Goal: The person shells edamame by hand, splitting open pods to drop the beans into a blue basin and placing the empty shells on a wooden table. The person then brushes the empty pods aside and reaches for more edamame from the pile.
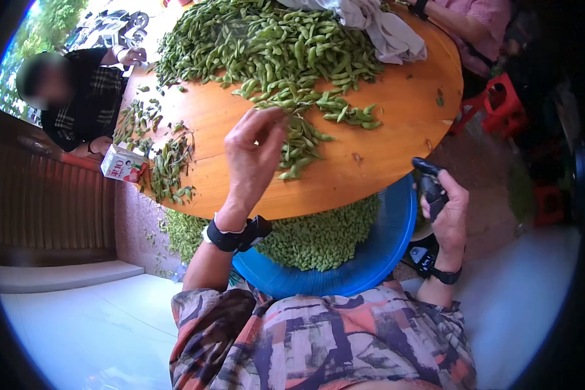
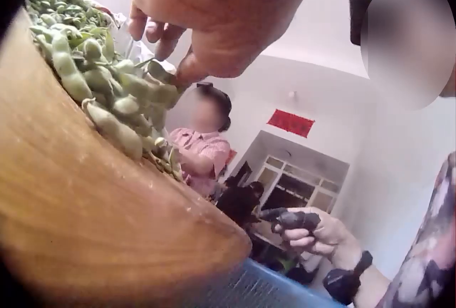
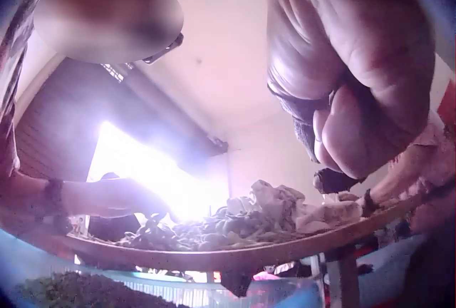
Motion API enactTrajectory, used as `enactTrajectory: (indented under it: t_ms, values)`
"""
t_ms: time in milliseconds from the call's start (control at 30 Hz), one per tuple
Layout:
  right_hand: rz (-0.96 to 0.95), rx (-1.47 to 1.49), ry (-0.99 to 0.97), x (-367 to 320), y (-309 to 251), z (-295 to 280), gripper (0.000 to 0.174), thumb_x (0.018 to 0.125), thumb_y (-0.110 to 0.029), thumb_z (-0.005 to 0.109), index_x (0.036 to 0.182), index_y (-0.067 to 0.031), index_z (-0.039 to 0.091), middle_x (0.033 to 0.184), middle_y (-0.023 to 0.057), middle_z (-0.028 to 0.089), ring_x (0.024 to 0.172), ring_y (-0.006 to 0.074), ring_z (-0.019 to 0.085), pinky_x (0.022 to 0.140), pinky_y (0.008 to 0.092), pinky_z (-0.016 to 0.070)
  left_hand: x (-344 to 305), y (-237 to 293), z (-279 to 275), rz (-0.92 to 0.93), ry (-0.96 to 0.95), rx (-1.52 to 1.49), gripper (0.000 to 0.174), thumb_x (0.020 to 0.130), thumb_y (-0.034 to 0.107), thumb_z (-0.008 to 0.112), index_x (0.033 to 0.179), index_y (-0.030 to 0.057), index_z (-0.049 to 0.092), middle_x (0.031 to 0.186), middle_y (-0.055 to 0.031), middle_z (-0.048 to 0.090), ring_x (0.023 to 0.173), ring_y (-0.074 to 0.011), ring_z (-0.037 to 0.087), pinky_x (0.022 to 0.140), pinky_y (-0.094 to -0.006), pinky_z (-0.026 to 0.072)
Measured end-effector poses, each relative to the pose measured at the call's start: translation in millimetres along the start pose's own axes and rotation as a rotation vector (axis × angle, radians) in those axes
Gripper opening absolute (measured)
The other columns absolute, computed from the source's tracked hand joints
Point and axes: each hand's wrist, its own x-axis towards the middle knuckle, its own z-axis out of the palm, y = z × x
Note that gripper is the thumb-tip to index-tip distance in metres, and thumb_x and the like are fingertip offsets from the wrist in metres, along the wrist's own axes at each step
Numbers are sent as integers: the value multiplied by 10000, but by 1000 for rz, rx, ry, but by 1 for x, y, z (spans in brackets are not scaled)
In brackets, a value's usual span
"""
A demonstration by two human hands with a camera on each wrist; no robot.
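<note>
My left hand (image 1: 257,156) reaches over the near edge of the pile of green soybean pods (image 1: 266,52) on the wooden table. Its fingers are bent, with a gap between thumb and fingers, and the thumb comes right up to a pod (image 2: 158,93) in the left wrist view. My right hand (image 1: 448,208) is raised beyond the table's right front edge, with black coverings (image 1: 433,195) on thumb and forefinger. The forefinger points out and the other fingers curl loosely, with nothing visible held. Below the table edge is a blue tub (image 1: 396,221) of shelled beans (image 1: 318,240).
A white cloth (image 1: 393,36) lies on the pile at the back right. Empty-looking pods and scraps (image 1: 172,162) lie at the table's left, beside a white carton (image 1: 123,164). Other people sit at the left and far right. Red stools (image 1: 504,104) stand to the right.
</note>
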Motion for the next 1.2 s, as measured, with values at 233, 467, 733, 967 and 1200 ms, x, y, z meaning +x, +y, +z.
enactTrajectory:
  t_ms: [233, 467, 733, 967, 1200]
  values:
    - [-261, -105, -272, 4, -26, 51, 309, 877, -30, 561, 1166, -46, 669, 697, -26, 563, 635, 27, 472, 568, 200, 379, -19, -7, -12, -446, -65, -547, 151, 927, 43, 605, 1059, -15, 651, 801, -32, 642, 666, -75, 567, 582, -215, 457]
    - [-14, -99, -437, 14, -28, 81, 272, 902, -88, 583, 1156, -25, 660, 656, -5, 472, 604, 49, 427, 533, 243, 352, -42, 12, -7, -553, -99, -830, 111, 935, 42, 597, 1029, -15, 611, 850, -77, 653, 689, -130, 608, 625, -260, 501]
    - [180, 278, -425, 13, -20, 79, 282, 918, -134, 584, 1174, -36, 650, 680, -58, 519, 591, 23, 476, 517, 203, 377, -58, 33, 11, -589, -252, -897, 65, 929, 45, 627, 952, -7, 596, 805, -66, 654, 680, -105, 620, 614, -238, 511]
    - [65, 160, -395, 2, -13, 72, 287, 914, -131, 587, 1168, -8, 637, 702, -26, 542, 621, 40, 494, 558, 216, 403, -78, 41, 25, -659, -322, -928, 165, 916, 30, 637, 1062, -12, 572, 829, -49, 658, 663, -86, 608, 584, -226, 506]
    - [-114, 51, -445, -5, -5, 62, 260, 892, -64, 591, 1135, 13, 646, 828, 59, 550, 757, 102, 525, 679, 246, 420, -90, 43, 30, -743, -372, -881, 83, 901, 19, 649, 970, -22, 626, 782, -60, 655, 650, -111, 606, 571, -249, 500]
